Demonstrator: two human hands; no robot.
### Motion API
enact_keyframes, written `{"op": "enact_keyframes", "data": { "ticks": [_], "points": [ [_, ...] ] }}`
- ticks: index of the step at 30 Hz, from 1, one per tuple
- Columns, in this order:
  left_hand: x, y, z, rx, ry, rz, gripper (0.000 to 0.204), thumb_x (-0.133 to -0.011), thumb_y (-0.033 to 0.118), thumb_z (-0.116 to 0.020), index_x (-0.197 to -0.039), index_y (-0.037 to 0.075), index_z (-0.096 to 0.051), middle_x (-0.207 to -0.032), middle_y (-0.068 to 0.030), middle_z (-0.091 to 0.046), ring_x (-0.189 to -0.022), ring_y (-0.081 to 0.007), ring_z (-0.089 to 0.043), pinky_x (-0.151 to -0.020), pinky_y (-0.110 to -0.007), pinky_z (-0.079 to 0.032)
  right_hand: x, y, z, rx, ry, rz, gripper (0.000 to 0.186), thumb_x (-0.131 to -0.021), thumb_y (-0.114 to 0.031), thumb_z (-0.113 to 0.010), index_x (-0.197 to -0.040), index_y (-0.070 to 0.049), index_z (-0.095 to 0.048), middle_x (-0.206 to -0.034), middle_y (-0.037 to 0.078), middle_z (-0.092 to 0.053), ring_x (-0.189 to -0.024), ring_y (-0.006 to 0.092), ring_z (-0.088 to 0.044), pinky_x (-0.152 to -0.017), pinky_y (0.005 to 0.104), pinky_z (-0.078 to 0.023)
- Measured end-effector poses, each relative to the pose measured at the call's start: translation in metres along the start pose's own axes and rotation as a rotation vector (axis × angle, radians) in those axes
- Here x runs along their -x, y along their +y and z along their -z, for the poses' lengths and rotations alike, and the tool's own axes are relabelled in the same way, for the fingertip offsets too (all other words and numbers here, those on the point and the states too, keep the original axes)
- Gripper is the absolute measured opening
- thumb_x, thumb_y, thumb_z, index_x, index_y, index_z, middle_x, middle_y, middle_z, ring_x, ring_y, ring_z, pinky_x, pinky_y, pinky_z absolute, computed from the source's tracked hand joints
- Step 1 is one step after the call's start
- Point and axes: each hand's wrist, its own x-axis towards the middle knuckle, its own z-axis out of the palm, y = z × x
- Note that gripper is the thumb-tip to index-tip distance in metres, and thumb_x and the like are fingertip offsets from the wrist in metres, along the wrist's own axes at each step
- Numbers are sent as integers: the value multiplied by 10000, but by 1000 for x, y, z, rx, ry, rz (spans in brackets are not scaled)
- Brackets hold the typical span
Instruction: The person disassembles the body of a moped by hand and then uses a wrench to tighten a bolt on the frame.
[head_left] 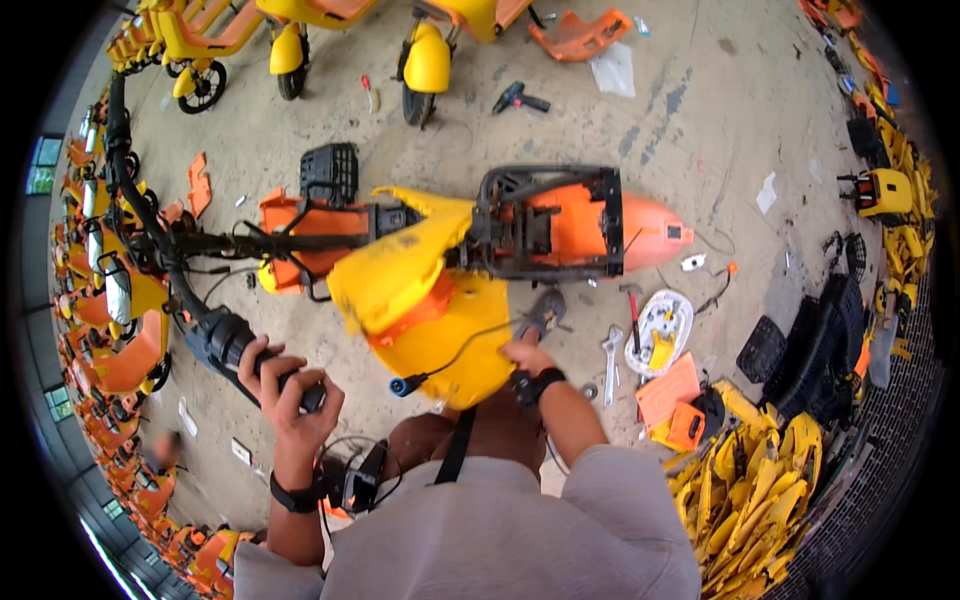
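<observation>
A partly stripped scooter stands across the floor in front of me, its black frame (545,272) and orange rear fender (655,232) to the right. My left hand (290,390) has its fingers wrapped round the black handlebar grip (235,345). At the other side, my right hand (530,358) holds the edge of a large yellow body panel (445,340), which lies tilted against the scooter's near side. A black cable with a blue-ringed connector (403,385) hangs across that panel. The right fingertips are partly hidden behind its edge.
A hammer (632,310), a wrench (611,362) and a white tray of small parts (663,330) lie to my right. Beyond them are piled yellow panels (755,500) and black parts (815,335). A cordless drill (520,98) lies ahead, near parked yellow scooters (427,62).
</observation>
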Motion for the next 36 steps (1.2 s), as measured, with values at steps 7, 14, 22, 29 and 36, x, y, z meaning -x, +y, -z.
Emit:
{"op": "enact_keyframes", "data": {
  "ticks": [7, 14, 22, 29, 36],
  "points": [
    [-11, 1, 15, -23, -107, -46, 176, -557, 24, -649, -687, 77, -542, -859, -92, -486, -1104, -375, -421, -882, -481, -394, -62, 86, 35, 654, -64, -75, 299, -899, -239, -518, -1102, -37, -605, -1074, 117, -638, -960, 237, -613, -737, 394, -518],
    [-19, 10, 11, 92, 96, -74, 147, -563, 58, -677, -644, 122, -573, -781, -50, -530, -963, -330, -513, -851, -455, -411, -33, 66, -51, 332, 298, -116, 391, -891, -309, -563, -1186, -56, -530, -1030, 73, -618, -902, 242, -603, -748, 381, -513],
    [-12, 4, 21, 120, 73, -69, 150, -604, 110, -722, -674, 112, -589, -817, -65, -535, -995, -365, -507, -821, -481, -409, 41, 52, -79, 288, 172, -195, 481, -901, -303, -546, -1282, -32, -433, -1139, 147, -588, -1033, 317, -588, -842, 493, -518],
    [-11, 4, 22, 208, 22, -46, 164, -619, 110, -722, -710, 89, -588, -839, -84, -532, -1017, -377, -489, -841, -494, -407, -15, 101, -69, 606, 440, -84, 435, -909, -321, -506, -1256, -65, -444, -1211, 115, -566, -1081, 279, -576, -941, 434, -463],
    [40, -50, 49, 225, -127, -138, 277, -481, 87, -711, -730, 74, -588, -968, -124, -546, -1038, -401, -477, -866, -528, -409, 2, 19, -57, 1664, -548, 620, 465, -809, -245, -679, -1201, -25, -557, -1212, 91, -595, -1049, 280, -602, -928, 330, -475]
  ]
}}
